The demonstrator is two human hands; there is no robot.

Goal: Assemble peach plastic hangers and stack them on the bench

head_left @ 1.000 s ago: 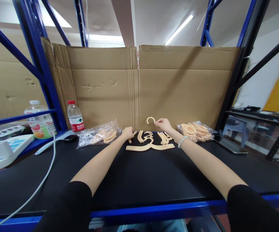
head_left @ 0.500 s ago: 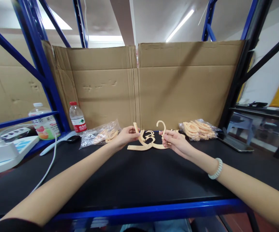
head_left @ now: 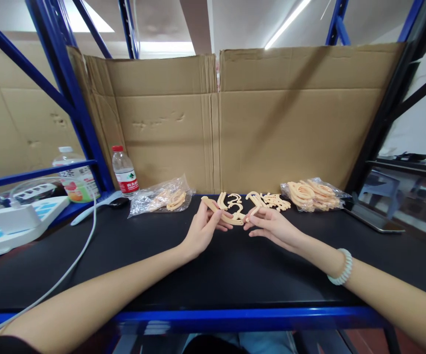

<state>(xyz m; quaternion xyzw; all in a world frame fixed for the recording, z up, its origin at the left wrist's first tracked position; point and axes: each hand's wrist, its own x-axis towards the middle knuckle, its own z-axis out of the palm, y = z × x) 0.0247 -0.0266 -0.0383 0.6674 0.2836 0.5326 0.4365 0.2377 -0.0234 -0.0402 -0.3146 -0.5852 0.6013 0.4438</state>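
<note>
My left hand (head_left: 202, 229) pinches a peach plastic arm piece (head_left: 215, 207) above the black bench top (head_left: 213, 265). My right hand (head_left: 271, 227) pinches a peach hook piece (head_left: 254, 200) close beside it; the two parts nearly meet between my fingertips. Behind my hands lie several loose peach hanger parts (head_left: 235, 201). A white bead bracelet (head_left: 341, 268) sits on my right wrist.
A clear bag of peach parts (head_left: 163, 197) lies at left, another bag (head_left: 314, 194) at right. A water bottle (head_left: 125, 171), a drink bottle (head_left: 73, 178), a white power strip (head_left: 17, 223) with cable (head_left: 69, 268) at left. Cardboard wall (head_left: 235, 118) behind. A tablet (head_left: 373, 219) at right.
Both hands pulled back from the parts pile toward me, each lifting a piece, and brought the two pieces together. The camera view shifted slightly.
</note>
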